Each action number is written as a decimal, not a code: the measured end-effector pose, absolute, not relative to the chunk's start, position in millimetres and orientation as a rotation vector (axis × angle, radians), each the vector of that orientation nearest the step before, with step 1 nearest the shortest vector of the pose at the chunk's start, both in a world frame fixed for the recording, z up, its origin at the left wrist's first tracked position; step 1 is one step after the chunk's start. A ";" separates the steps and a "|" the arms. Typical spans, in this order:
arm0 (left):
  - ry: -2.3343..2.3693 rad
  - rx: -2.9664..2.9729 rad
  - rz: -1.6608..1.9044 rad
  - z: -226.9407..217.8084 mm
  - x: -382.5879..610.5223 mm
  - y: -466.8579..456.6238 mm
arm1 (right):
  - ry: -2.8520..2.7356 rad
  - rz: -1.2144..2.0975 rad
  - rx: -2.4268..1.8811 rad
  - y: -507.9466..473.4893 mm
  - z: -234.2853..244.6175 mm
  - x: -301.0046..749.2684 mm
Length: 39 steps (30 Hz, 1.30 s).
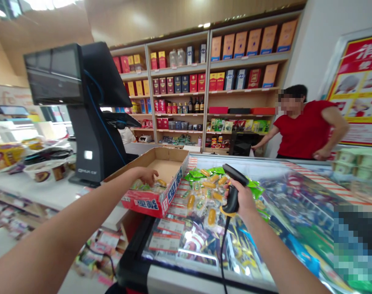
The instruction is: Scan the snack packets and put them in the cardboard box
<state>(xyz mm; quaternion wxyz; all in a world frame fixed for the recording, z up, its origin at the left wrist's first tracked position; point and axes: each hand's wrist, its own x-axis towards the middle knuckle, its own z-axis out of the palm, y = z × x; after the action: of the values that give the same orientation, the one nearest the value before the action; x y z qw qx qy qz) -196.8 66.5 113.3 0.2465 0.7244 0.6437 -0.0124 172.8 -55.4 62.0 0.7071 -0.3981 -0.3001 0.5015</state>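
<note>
My right hand [245,198] is wrapped round the handle of a black barcode scanner [235,174] with a yellow trim and a cable hanging down. The scanner is above small clear packets of yellow food [212,216] and green packets [199,174] spread on the glass freezer top [186,255]. My left hand [147,176] reaches over the wall of a red cardboard box [143,203], its fingers loosely bent and apart. Just below and beside those fingers are a few more packets [160,183] in the box; whether they touch is unclear.
A point-of-sale terminal [94,122] stands on the white counter at the left, with bowls [49,169] beside it. Shelves of boxed goods [180,83] line the back wall. A person in a red top [307,130] stands behind the freezer at the right, near stacked cups [357,167].
</note>
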 end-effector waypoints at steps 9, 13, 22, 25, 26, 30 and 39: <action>1.968 2.144 -0.236 132.9 -195.8 59.3 | -0.669 1.135 -0.878 -56.1 61.2 172.3; 1.889 1.955 -0.028 144.3 -202.2 50.1 | -0.700 1.124 -0.878 -55.4 60.8 172.0; 1.260 1.723 1.107 169.4 -135.8 -8.1 | -0.713 1.108 -0.899 -59.0 63.0 167.8; 0.979 1.594 1.236 152.3 -87.0 -34.6 | -0.727 1.104 -0.908 -60.0 62.5 166.2; 0.916 1.549 1.253 142.2 -70.8 -39.4 | -0.726 1.104 -0.910 -60.0 62.1 166.0; 0.826 1.447 1.311 91.0 -19.8 -33.6 | -0.729 1.097 -0.905 -58.6 60.9 166.0; 0.888 1.309 1.474 32.8 -18.3 -5.7 | -1.055 1.215 -0.975 -69.8 64.5 162.1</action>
<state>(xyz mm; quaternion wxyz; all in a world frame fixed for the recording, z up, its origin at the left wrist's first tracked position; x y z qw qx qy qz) -18.3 -5.7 32.8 0.4703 0.5342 0.3626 0.6017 162.1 -69.8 64.5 0.5891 -0.4188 -0.4529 0.5219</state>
